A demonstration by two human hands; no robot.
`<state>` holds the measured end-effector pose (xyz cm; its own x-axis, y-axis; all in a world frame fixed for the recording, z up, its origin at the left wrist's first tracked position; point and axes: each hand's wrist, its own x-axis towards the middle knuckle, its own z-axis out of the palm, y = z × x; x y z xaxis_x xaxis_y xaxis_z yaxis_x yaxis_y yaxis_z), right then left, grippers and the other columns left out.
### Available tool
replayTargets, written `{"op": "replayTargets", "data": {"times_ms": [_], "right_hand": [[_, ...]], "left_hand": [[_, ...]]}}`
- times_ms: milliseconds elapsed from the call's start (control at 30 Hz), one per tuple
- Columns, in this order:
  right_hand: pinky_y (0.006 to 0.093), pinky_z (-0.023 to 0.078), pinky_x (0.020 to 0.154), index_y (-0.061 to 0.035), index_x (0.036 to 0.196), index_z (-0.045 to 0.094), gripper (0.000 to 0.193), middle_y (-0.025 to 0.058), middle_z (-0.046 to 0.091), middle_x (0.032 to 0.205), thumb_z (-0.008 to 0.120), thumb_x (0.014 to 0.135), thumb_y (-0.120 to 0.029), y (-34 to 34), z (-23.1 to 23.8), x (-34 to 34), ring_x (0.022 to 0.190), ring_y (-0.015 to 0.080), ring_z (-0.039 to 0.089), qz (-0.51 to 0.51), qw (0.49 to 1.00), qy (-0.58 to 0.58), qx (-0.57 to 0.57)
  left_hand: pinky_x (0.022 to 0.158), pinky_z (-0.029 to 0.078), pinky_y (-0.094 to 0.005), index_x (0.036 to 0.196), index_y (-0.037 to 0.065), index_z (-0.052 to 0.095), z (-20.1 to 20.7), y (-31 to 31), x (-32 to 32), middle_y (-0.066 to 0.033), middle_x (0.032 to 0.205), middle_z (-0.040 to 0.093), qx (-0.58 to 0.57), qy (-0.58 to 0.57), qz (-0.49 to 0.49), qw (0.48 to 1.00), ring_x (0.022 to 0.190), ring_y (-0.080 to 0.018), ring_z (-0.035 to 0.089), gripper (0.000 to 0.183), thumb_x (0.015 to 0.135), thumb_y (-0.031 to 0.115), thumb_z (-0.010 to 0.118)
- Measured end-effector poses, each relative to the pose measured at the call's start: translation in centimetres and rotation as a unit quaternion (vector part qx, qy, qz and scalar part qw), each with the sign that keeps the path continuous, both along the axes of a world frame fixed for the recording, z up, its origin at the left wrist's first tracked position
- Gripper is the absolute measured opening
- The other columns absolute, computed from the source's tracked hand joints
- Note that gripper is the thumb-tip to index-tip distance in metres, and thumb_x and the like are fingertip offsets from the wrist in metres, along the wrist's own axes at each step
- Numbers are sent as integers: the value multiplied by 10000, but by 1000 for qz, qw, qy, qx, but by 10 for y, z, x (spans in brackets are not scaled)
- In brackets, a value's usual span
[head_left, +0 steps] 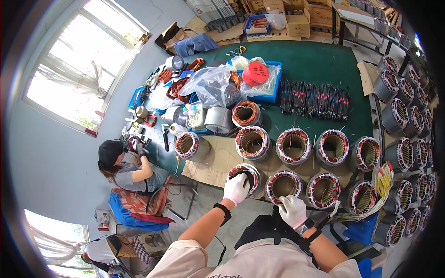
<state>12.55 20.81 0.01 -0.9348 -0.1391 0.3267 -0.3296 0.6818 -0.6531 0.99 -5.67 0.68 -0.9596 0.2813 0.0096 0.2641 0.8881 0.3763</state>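
Two rows of motor stators, grey cylinders with copper windings laced in white cord, stand along the near table edge. My left hand (237, 189), in a white glove, bends its fingers over the near left rim of one stator (255, 172). Those fingertips dip toward the bore, partly hidden by the glove. My right hand (293, 211), gloved too, has its fingers curled together at the front rim of the neighbouring stator (272, 186). Whatever is between them is too small to make out. Another laced stator (323, 189) sits just right of that hand.
Cardboard (218, 162) lies under the stators on the green table (320, 55). Dark lead-wire bundles (315, 101), a blue tray (273, 95) and a red round container (255, 74) lie farther back. A seated co-worker (134, 162) works at left. Stacked stators (396, 116) line the right.
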Motion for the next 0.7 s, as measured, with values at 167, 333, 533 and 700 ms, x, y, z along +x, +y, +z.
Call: {"op": "replayTargets", "data": {"times_ms": [167, 333, 533, 700], "right_hand": [[439, 532, 592, -71, 1056, 679, 291, 97, 649, 832, 769, 788, -138, 0, -3, 0, 701, 306, 666, -8, 1000, 5, -7], [436, 534, 599, -73, 1054, 673, 293, 95, 647, 835, 772, 784, -132, -1, -1, -1, 710, 302, 669, 0, 1000, 3, -9], [445, 540, 611, -82, 1063, 668, 314, 98, 646, 829, 775, 772, -127, -1, 7, -2, 714, 313, 667, -10, 1000, 6, -9], [448, 533, 615, -85, 1062, 666, 313, 96, 636, 825, 774, 771, -129, -2, 1, 0, 711, 317, 657, -11, 1000, -5, -2]], "left_hand": [[770, 555, -486, 986, 64, 656, -3, 0, -1, -184, 924, 708, -4, -1, 8, 1000, 852, -385, 692, 169, 918, 217, 629], [765, 554, -485, 982, 66, 652, -6, -2, 0, -184, 912, 706, 8, 27, 8, 1000, 837, -387, 691, 160, 920, 212, 628], [764, 554, -480, 957, 67, 648, 0, 0, 0, -172, 901, 704, 1, 11, 4, 1000, 838, -380, 689, 141, 904, 197, 635], [769, 556, -481, 965, 62, 655, 3, 2, 1, -180, 914, 708, 2, 7, 3, 1000, 845, -387, 689, 153, 910, 203, 634]]}}
